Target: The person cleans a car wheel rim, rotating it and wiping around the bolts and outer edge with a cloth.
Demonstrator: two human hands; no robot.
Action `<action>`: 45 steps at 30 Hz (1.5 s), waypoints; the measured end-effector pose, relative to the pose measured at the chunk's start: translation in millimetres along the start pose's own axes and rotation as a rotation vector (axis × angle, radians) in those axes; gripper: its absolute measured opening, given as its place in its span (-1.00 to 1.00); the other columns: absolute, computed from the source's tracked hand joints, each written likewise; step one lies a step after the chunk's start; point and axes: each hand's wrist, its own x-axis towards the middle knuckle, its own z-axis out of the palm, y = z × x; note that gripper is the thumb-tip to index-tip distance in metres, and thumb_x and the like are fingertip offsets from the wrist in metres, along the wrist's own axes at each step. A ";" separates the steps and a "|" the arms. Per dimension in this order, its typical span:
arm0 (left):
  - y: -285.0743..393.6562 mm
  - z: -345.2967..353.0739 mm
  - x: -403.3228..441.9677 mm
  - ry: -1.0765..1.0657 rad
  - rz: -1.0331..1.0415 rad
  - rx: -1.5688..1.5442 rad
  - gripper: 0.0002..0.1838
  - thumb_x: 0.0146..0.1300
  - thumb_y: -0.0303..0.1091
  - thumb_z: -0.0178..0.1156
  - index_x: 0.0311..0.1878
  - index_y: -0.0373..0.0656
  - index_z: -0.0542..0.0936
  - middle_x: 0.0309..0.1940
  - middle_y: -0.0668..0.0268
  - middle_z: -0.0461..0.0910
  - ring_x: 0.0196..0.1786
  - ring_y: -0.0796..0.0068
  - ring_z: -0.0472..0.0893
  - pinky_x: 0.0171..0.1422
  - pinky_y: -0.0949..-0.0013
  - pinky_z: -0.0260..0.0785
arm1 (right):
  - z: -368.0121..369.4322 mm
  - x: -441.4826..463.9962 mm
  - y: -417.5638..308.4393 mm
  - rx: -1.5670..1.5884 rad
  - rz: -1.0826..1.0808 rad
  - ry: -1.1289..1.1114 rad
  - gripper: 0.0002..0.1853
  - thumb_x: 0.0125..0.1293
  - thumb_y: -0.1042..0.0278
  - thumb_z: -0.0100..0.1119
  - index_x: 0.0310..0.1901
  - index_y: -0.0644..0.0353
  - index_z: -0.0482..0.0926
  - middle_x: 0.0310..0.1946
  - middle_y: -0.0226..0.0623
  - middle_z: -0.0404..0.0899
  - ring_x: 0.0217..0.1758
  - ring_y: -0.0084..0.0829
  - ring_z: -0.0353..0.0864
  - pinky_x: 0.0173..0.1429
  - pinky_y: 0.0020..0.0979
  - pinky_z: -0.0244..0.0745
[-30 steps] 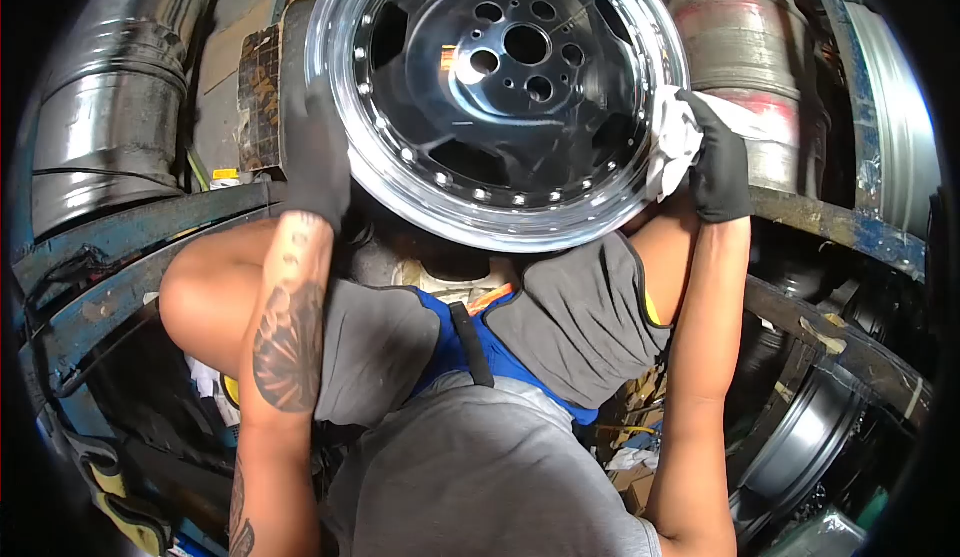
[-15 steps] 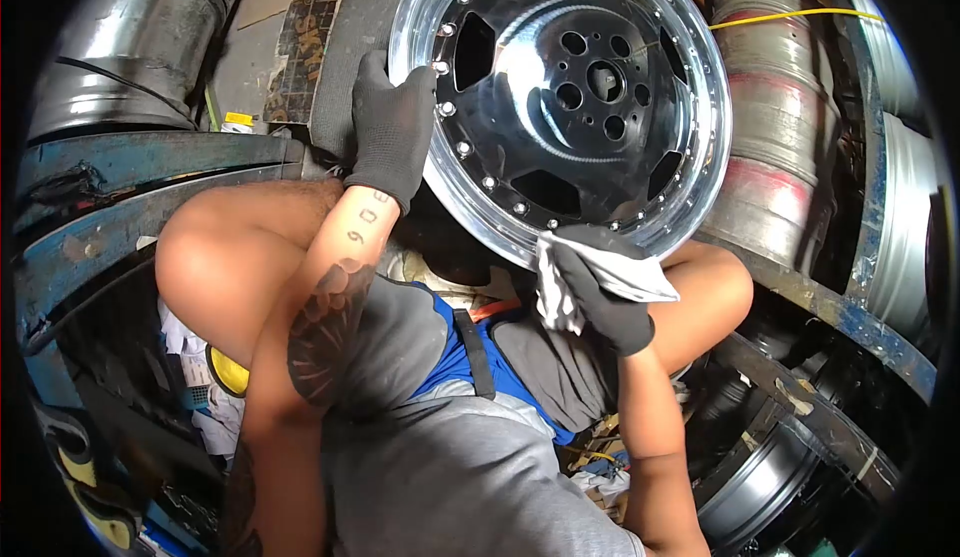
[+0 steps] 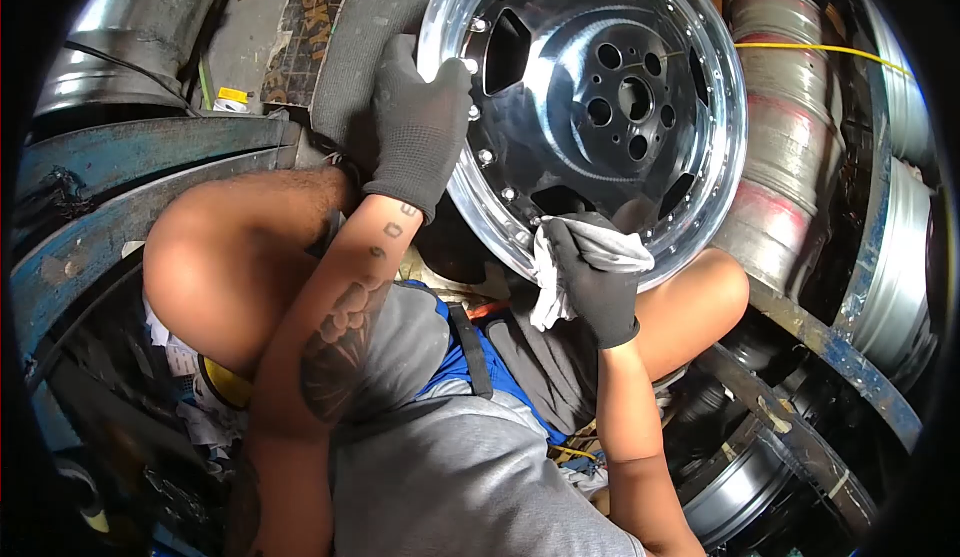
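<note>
Glossy black wheel rim with a polished silver lip point(image 3: 575, 147) stands tilted in front of your knees, its studded edge facing you. Your left hand, in a dark grey knit glove point(image 3: 415, 122), clasps the rim's left edge, thumb over the lip, the other fingers partly hidden. Your right hand, in a matching dark glove point(image 3: 603, 297), has its fingers bunched around a crumpled white cloth point(image 3: 605, 245) at the lip's lower edge. To the right, beyond a taut yellow cord point(image 3: 800, 47), dull silver metal barrels with reddish bands point(image 3: 778, 147) lie near a scuffed blue metal beam point(image 3: 850, 367).
</note>
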 end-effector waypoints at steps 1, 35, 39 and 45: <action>-0.1 -0.3 -0.9 -0.002 -0.035 -0.024 -0.82 0.38 -0.52 0.22 0.01 -0.26 0.57 -0.24 0.26 0.66 -0.24 0.54 0.62 -0.16 0.38 0.51 | -0.6 0.8 0.4 -0.101 -0.052 -0.011 -0.93 0.36 0.43 0.44 -0.26 0.21 0.77 -0.29 -0.19 0.78 -0.28 -0.22 0.79 -0.14 -0.30 0.64; -6.2 -2.1 3.0 -0.036 -0.082 -0.166 -0.67 0.36 -0.29 0.31 0.07 -0.30 0.56 -0.25 0.31 0.62 -0.28 0.58 0.55 -0.18 0.39 0.44 | -32.8 57.9 4.0 -0.523 -0.673 -0.545 -0.79 0.11 0.27 0.36 -0.19 0.02 0.68 -0.27 -0.35 0.62 -0.13 -0.24 0.64 -0.05 -0.12 0.51; -3.9 -2.7 4.5 -0.051 -0.082 -0.193 -0.64 0.34 -0.31 0.29 0.10 -0.32 0.55 -0.18 0.25 0.63 -0.22 0.52 0.56 -0.11 0.35 0.45 | -40.9 77.4 7.9 -0.524 -0.857 -0.628 -0.79 0.09 0.24 0.36 -0.21 0.00 0.66 -0.28 -0.36 0.61 -0.12 -0.26 0.64 -0.07 -0.12 0.48; -24.5 0.0 13.4 -0.027 -0.117 -0.304 -0.84 0.44 -0.49 0.22 0.02 -0.18 0.52 -0.26 0.40 0.59 -0.29 0.64 0.56 -0.22 0.42 0.47 | -18.5 21.3 9.0 -0.530 -0.505 -0.238 -0.82 0.11 0.34 0.43 -0.27 0.06 0.63 -0.39 -0.30 0.57 -0.24 -0.16 0.64 -0.11 -0.08 0.47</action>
